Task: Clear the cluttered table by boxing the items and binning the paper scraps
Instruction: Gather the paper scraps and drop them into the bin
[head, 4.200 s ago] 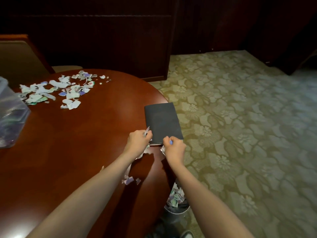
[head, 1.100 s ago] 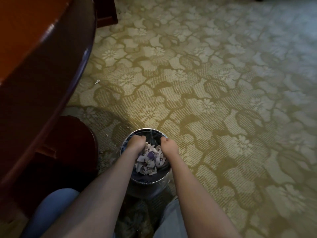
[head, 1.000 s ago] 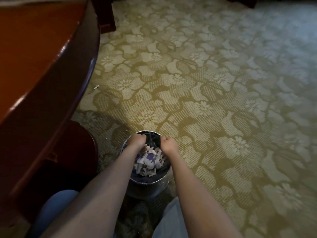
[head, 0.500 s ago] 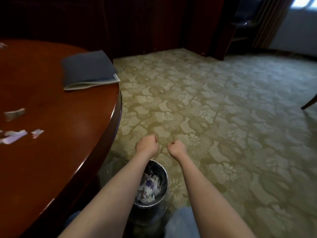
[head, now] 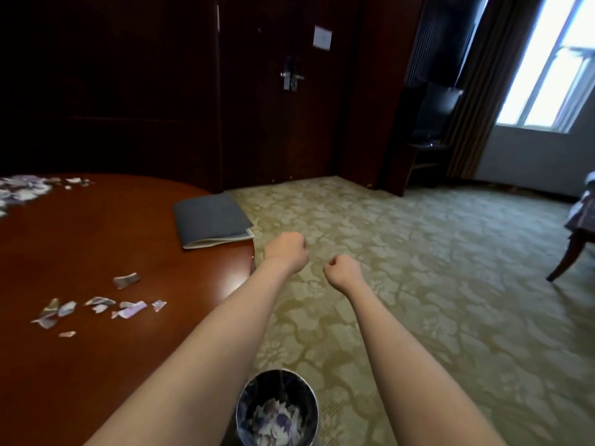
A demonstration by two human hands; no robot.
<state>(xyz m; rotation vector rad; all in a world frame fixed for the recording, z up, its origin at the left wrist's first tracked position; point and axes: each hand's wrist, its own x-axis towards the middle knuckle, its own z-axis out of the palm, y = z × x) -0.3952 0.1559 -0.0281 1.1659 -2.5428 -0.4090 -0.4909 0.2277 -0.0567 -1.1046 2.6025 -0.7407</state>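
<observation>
My left hand [head: 286, 251] and my right hand [head: 344, 269] are both curled into loose fists in the air, just right of the round wooden table [head: 96, 365], with nothing visible in them. A small metal bin [head: 277, 410] stands on the carpet below my arms, with paper scraps inside. Several torn paper scraps [head: 99, 307] lie on the near part of the table. A bigger heap of scraps [head: 22, 189] sits at the far left. A dark notebook [head: 211, 220] lies near the table's right edge.
Patterned carpet [head: 418, 284] stretches to the right. A dark wooden door [head: 289, 91] and panelled wall are behind the table. A chair leg [head: 566, 259] stands at the far right, and a window [head: 553, 66] with curtains is at the upper right.
My hands left the bin, where they were among the scraps, and rose to table height. The view tilted up from the floor to the table and room.
</observation>
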